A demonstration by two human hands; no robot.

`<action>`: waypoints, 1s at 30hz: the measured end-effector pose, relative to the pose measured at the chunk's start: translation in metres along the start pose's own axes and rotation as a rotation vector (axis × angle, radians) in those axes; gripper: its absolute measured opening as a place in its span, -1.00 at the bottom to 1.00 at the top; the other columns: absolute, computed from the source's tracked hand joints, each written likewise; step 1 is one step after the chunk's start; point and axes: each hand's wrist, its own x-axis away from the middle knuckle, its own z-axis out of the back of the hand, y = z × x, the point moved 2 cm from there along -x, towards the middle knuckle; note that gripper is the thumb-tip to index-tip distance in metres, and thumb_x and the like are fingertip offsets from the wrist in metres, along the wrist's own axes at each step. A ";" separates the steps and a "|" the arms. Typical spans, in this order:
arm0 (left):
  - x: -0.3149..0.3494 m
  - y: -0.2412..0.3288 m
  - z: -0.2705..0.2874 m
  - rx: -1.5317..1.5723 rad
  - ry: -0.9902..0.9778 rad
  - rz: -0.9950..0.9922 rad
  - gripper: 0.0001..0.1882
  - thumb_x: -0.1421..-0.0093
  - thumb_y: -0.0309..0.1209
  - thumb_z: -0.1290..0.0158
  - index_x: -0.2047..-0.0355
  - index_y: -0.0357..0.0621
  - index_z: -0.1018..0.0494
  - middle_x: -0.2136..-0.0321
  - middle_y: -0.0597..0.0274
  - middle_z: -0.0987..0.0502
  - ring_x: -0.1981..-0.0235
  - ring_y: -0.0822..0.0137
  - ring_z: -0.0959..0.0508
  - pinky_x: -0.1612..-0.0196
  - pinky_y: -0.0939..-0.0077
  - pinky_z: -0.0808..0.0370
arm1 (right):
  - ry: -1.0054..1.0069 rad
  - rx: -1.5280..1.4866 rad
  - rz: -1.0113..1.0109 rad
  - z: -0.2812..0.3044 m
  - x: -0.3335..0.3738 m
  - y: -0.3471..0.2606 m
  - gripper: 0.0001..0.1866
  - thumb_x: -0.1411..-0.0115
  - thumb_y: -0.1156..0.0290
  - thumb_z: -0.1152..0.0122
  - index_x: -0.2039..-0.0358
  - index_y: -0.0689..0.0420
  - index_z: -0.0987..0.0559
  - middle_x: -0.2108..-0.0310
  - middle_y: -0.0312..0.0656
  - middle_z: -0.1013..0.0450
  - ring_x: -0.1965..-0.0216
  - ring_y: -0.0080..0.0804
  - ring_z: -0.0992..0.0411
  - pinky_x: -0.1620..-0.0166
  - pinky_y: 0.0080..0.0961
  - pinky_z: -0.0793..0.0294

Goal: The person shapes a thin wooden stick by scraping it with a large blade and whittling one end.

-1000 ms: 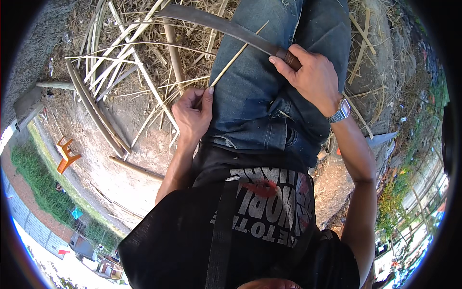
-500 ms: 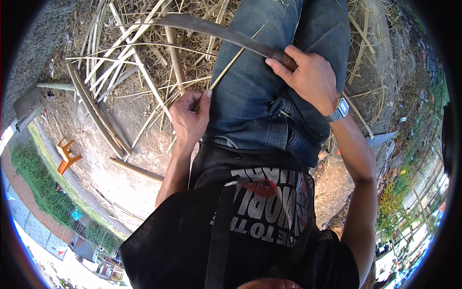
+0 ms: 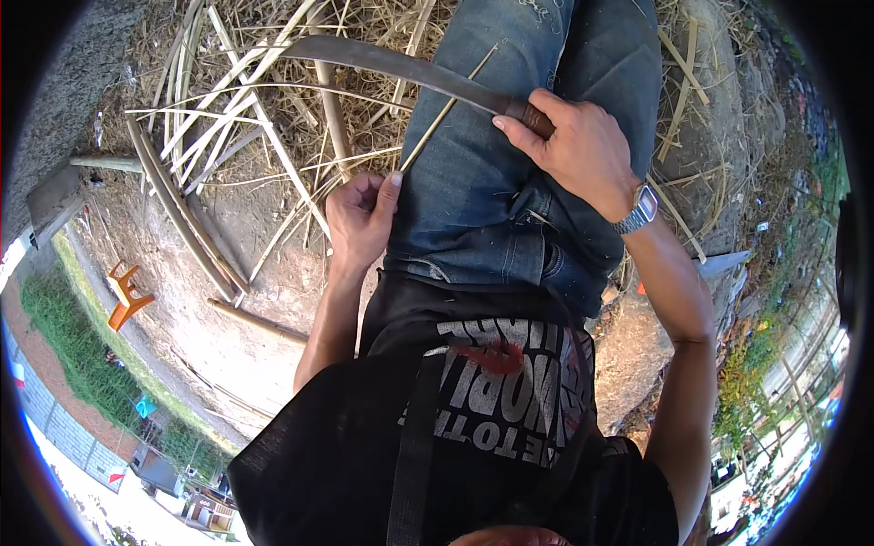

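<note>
Knife (image 3: 391,65): shifted leftward and slightly down the view since the earlier frame, together with the right hand (image 3: 587,150); the far tip of the thin strip (image 3: 431,130) has moved a little the same way.
Strip position: slanting across the left jean leg (image 3: 464,177), crossed by the blade about midway along its visible length; contact pressure cannot be told.
Strip handling: probably light, springy and easily split; best held near its end, clear of the edge.
Knife handling: likely stiff and the heavier piece; the dark handle is the place to grip.
Left hand (image 3: 360,218): thumb and forefinger pinching the strip's near end; nearly unchanged in place.
Right hand: fingers wrapped round the handle, thumb along it.
Surroundings: pale strips (image 3: 283,152) scattered left of the legs, a round pole (image 3: 335,123) among them, an orange chair (image 3: 126,293) farther off.
</note>
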 end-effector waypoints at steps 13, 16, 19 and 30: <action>0.034 -0.043 0.030 0.067 0.042 0.088 -0.56 -0.40 -0.20 -0.26 0.53 -0.27 -0.55 0.72 0.39 -0.49 0.67 0.64 -0.36 0.60 0.58 -0.24 | 0.030 0.034 0.003 0.007 -0.014 0.013 -0.36 -0.31 -0.30 -0.21 0.49 0.10 -0.53 0.69 -0.08 -0.48 0.53 0.06 -0.57 0.48 -0.07 -0.53; 0.027 -0.023 0.017 0.064 0.081 0.038 -0.58 -0.40 -0.21 -0.25 0.51 -0.28 -0.55 0.72 0.37 -0.50 0.67 0.63 -0.36 0.60 0.58 -0.27 | 0.052 -0.097 -0.006 0.014 -0.006 -0.002 -0.36 -0.32 -0.29 -0.22 0.50 0.10 -0.54 0.70 -0.08 -0.47 0.55 0.07 -0.55 0.49 -0.06 -0.51; 0.011 -0.010 0.000 0.078 0.059 -0.010 -0.60 -0.41 -0.23 -0.24 0.49 -0.29 -0.55 0.71 0.37 -0.50 0.67 0.63 -0.37 0.59 0.59 -0.28 | -0.020 -0.105 -0.001 0.014 -0.002 -0.012 -0.36 -0.31 -0.30 -0.21 0.45 0.12 -0.57 0.69 -0.08 -0.49 0.54 0.10 -0.56 0.48 -0.05 -0.53; 0.030 -0.048 0.026 0.072 -0.032 0.028 -0.62 -0.44 -0.24 -0.20 0.47 -0.25 -0.59 0.73 0.40 -0.45 0.70 0.62 -0.30 0.63 0.58 -0.18 | 0.003 0.012 -0.037 0.009 -0.012 0.025 -0.37 -0.35 -0.28 -0.18 0.47 0.11 -0.53 0.68 -0.06 -0.49 0.52 0.08 -0.57 0.46 -0.06 -0.54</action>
